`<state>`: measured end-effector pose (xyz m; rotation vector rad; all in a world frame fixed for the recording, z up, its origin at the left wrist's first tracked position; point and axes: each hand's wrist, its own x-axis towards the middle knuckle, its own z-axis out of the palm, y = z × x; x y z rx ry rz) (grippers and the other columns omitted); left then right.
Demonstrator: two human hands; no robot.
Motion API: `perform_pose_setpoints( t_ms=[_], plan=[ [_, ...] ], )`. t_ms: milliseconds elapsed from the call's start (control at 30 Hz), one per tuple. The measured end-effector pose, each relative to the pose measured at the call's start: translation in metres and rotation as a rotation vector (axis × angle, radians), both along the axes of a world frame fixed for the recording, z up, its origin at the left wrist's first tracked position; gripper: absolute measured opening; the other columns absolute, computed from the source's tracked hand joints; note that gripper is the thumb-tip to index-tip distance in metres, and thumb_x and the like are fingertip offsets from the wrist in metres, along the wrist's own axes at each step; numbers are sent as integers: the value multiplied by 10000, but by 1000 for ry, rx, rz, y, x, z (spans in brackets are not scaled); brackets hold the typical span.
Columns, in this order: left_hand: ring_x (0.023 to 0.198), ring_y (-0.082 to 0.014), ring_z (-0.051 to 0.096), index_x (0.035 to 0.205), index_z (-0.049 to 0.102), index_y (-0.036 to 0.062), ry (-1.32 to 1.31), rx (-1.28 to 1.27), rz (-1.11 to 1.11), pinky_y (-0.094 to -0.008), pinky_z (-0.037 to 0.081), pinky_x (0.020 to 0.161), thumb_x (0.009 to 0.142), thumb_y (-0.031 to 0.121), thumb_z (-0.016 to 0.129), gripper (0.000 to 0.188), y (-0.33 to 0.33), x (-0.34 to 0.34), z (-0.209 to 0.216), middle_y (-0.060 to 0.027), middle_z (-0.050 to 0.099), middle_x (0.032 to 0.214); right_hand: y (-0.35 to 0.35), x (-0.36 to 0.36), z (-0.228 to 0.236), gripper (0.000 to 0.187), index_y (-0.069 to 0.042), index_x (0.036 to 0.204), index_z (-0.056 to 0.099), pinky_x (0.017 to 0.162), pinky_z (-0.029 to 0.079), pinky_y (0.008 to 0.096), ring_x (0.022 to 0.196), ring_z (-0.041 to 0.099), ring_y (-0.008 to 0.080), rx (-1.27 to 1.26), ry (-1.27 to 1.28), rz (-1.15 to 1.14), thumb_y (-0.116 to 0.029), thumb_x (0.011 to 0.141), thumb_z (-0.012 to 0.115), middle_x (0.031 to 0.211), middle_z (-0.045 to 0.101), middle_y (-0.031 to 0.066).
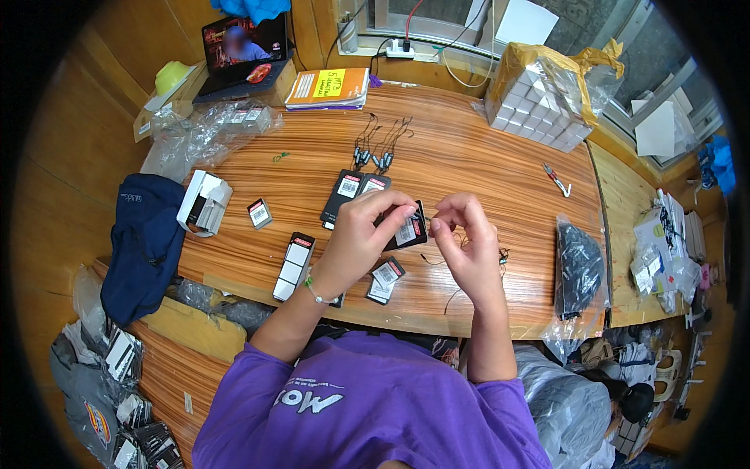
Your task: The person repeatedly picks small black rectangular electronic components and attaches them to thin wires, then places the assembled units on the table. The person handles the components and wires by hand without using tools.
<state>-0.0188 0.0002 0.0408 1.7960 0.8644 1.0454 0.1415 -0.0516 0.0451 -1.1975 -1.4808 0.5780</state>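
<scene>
My left hand (367, 234) grips a black hang tag (411, 233) bearing a white and red sticker, with thumb and forefinger closed at its upper edge. My right hand (471, 248) is just right of the tag, thumb and forefinger pinched on what looks like a thin dark cord, mostly hidden by the fingers. More black tags (344, 195) lie beyond my left hand, with black cords (383, 148) fanned out behind them. A long stack of labelled tags (294, 267) sits left of my wrist, and small sticker-topped tags (385, 280) lie between my forearms. Loose cords (453, 293) trail beneath my right hand.
A white box of cards (205, 205) and a small label stack (259, 213) stand left. Snips (557, 180) and a bagged black bundle (580, 266) lie right. At the back are a laptop (246, 43), notebooks (328, 88) and a plastic-wrapped pack of white boxes (535, 105).
</scene>
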Motion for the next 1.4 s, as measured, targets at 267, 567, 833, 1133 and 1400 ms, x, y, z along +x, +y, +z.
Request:
perform_pose_setpoints(
  t_ms=[267,567,833,1133,1400],
  plan=[
    [781,-73,560,941,643,-6,-173,-160,-82,-197,445,695,827,16,601,124,3,-1,-7,-25,625,888,-1,1,-3,152,-4,927,516,630,465,254,671,590,128,-53,48,10,13,793,584,740,591,70],
    [796,-87,591,951,651,-18,-172,-215,-100,-205,470,699,808,-8,613,148,0,0,-4,-55,658,900,0,2,-6,157,-7,925,501,591,457,243,676,588,113,-26,88,0,21,794,582,726,577,55],
    [772,-86,598,916,668,-23,-47,-111,-142,-212,478,690,804,11,616,128,1,-1,4,-62,670,844,-1,1,-12,156,-15,911,459,605,442,217,670,568,92,-137,212,96,17,819,580,721,570,41],
    [726,-73,594,908,672,-11,-87,-208,-242,-211,471,660,799,40,622,130,-1,-3,12,-62,672,805,-1,14,-20,186,-36,885,432,575,479,213,641,590,110,-286,659,384,0,823,604,694,592,63],
    [690,-96,578,890,682,14,-170,-296,-247,-242,471,684,786,52,639,118,-8,0,11,-44,665,752,-5,17,-18,113,-12,880,487,589,477,218,659,590,112,-278,605,417,-28,840,591,705,596,65]
  ],
)
